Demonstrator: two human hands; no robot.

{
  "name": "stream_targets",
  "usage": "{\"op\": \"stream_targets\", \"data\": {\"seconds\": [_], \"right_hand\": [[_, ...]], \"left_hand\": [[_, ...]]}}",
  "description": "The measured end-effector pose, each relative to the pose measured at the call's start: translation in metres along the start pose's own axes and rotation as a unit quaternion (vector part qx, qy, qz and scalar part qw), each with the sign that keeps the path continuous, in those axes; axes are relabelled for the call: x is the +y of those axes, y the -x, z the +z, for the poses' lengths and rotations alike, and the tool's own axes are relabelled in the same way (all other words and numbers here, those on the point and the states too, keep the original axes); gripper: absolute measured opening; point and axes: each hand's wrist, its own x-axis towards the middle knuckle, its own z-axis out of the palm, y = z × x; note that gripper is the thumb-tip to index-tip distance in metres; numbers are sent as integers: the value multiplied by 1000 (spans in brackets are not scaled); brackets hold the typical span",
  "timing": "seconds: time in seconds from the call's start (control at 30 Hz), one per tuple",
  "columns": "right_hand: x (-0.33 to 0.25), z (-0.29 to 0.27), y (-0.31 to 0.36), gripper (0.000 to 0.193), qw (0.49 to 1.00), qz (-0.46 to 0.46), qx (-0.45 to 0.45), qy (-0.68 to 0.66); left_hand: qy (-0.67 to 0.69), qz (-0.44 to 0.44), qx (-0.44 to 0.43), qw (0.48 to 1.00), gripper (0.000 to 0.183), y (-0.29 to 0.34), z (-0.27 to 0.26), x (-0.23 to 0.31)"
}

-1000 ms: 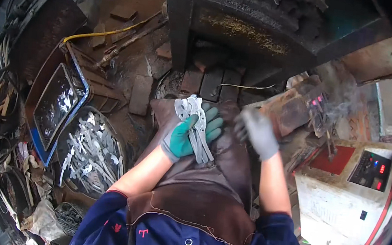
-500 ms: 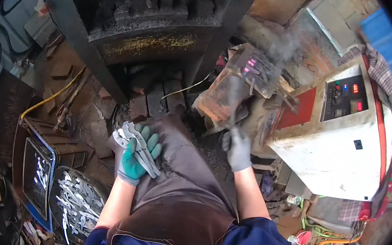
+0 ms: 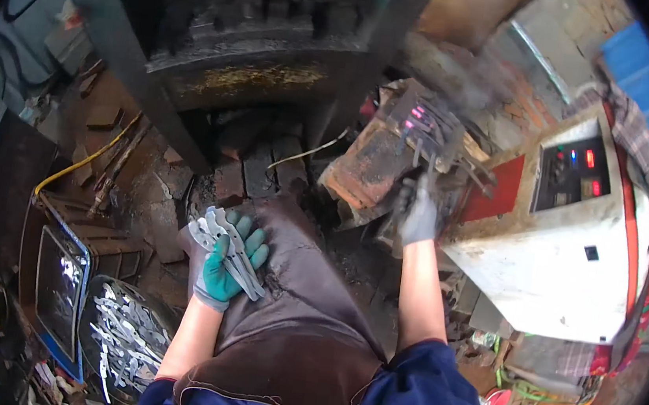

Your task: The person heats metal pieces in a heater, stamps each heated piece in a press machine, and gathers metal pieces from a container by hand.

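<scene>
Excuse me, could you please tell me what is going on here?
A person in a brown apron holds several flat grey metal pieces in the gloved left hand. The gloved right hand is beside a brick block topped with dark bars showing pink glowing spots; blur hides whether it grips anything. More metal pieces lie heaped at lower left.

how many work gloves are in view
2. One green-palmed, grey-cuffed work glove is on the left hand, which holds flat silvery metal pieces; one grey-backed work glove is on the right hand, near a rusty brown block. Others may be hidden from view.
</scene>
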Motion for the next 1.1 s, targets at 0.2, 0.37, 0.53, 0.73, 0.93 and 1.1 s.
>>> {"op": "stream_targets", "data": {"seconds": [0.2, 0.37, 0.53, 0.73, 0.93, 1.1], "right_hand": [[-34, 171, 17, 31, 965, -100, -196, 139], [-46, 328, -12, 43, 924, -52, -342, 162], [-11, 355, 12, 32, 952, -43, -302, 18], [46, 328, 162, 24, 838, -150, -424, 309], [43, 292, 133, 34, 865, -99, -481, 100], [26, 119, 1, 36, 965, 87, -70, -236]], "left_hand": [[40, -47, -21, 998, 55, -6, -5, 3], [83, -52, -48, 994, 45, -4, -9, 2], [81, -39, -62, 994, 50, 0, -16, 6], [34, -36, -30, 998, 51, 2, -11, 8], [58, -49, -55, 996, 49, 5, -23, 8], [48, -29, -44, 997, 51, 4, -9, 7]]}}
